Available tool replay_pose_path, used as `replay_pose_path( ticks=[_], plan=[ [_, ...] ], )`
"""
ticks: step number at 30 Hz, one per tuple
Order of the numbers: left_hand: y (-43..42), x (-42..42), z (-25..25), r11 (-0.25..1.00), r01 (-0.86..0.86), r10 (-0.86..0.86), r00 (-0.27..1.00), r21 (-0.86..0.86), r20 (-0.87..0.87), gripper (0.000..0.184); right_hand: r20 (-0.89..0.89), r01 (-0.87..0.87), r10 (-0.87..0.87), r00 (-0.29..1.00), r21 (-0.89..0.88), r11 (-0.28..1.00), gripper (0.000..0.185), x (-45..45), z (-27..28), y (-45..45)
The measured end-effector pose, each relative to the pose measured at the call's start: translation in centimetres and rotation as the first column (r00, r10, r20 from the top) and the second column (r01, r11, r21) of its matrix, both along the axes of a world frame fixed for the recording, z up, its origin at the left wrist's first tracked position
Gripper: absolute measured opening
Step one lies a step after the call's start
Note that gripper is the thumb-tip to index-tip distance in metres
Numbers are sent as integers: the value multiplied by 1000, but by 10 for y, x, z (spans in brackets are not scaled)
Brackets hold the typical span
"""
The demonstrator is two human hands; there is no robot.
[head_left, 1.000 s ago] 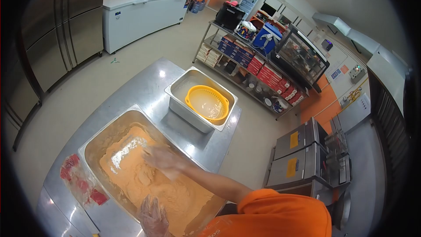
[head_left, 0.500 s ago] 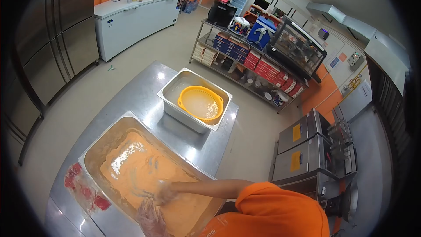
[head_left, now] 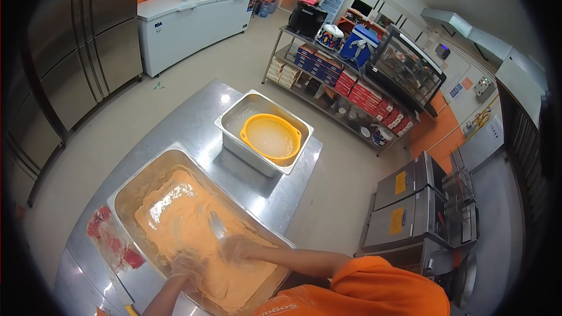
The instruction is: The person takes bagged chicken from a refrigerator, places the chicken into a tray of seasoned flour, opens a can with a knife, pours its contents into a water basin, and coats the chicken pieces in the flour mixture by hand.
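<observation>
A deep metal pan (head_left: pixel 130 213) holds a broad bed of orange-tinted, flour-like powder (head_left: pixel 170 222). Both my hands wear clear, powder-dusted gloves. My left hand (head_left: pixel 186 266) reaches in from the near edge, its fingers down in the powder and too indistinct to read. To its right, my right hand (head_left: pixel 239 250) touches the powder's surface, blurred by motion. I see no object in either hand, though powder hides part of the fingers. A bare, greyish streak of pan bottom shows just beyond my right hand.
Behind the pan, a metal tub (head_left: pixel 234 140) of cloudy liquid holds a yellow plastic strainer basket (head_left: pixel 246 134). A red-and-clear plastic bag (head_left: pixel 133 258) lies on the steel table (head_left: pixel 199 105) at left. Farther off stand a shelf with boxes (head_left: pixel 357 88), a white chest freezer (head_left: pixel 199 26) and steel fridges (head_left: pixel 105 41).
My left hand has moved farther in over the powder, and its forearm now shows. My right hand has shifted slightly right. The powder's bare streak has changed place. The camera view has shifted a little.
</observation>
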State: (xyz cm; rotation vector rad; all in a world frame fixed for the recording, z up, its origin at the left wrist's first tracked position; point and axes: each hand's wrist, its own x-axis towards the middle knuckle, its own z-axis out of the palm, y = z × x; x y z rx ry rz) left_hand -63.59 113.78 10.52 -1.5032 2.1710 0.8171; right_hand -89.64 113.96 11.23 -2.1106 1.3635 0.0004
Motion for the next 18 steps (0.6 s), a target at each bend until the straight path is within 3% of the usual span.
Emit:
replay_pose_path(
  ticks=[1,3,4,5,6,7,8,10,11,13,15,17,18],
  plan=[
    [10,3,-20,990,127,-122,990,69,-72,70,324,-65,13,946,150,987,19,-18,-3,11],
    [13,-7,-19,961,252,-233,959,111,-158,73,605,-174,-16,796,254,951,19,-26,10,3],
    [22,-25,8,991,86,-73,990,101,-124,71,301,-96,21,954,235,967,18,-13,44,-11],
    [37,-36,40,992,-77,86,992,102,-88,69,-36,-20,28,999,203,979,18,-3,60,-15],
    [37,-36,57,988,36,-19,993,149,-114,69,27,-40,35,999,205,978,21,-31,-95,-10],
    [37,-37,74,971,145,-117,982,192,-150,68,29,-27,22,999,215,976,21,-34,-93,-3],
    [45,-34,43,924,-129,188,973,361,-133,68,-13,-64,68,998,185,981,22,-37,-90,0],
    [58,-33,38,769,-392,483,874,505,-58,68,-98,-164,177,979,125,979,23,-40,-77,3],
    [76,-41,75,765,-494,601,778,414,-182,69,-139,-214,227,964,102,972,24,-39,-68,10],
    [82,-59,100,735,-592,677,659,329,-326,70,-191,-261,271,944,75,962,24,-39,-39,22],
    [81,-71,99,406,-680,911,250,611,-327,70,-49,-186,193,980,123,975,24,-37,-21,39],
    [76,-80,97,44,-554,963,-197,831,-182,70,169,-49,6,986,252,966,25,-36,-7,47],
    [71,-80,98,-42,-488,946,-299,872,-122,70,238,39,-127,963,342,939,26,-33,0,48]
  ],
)
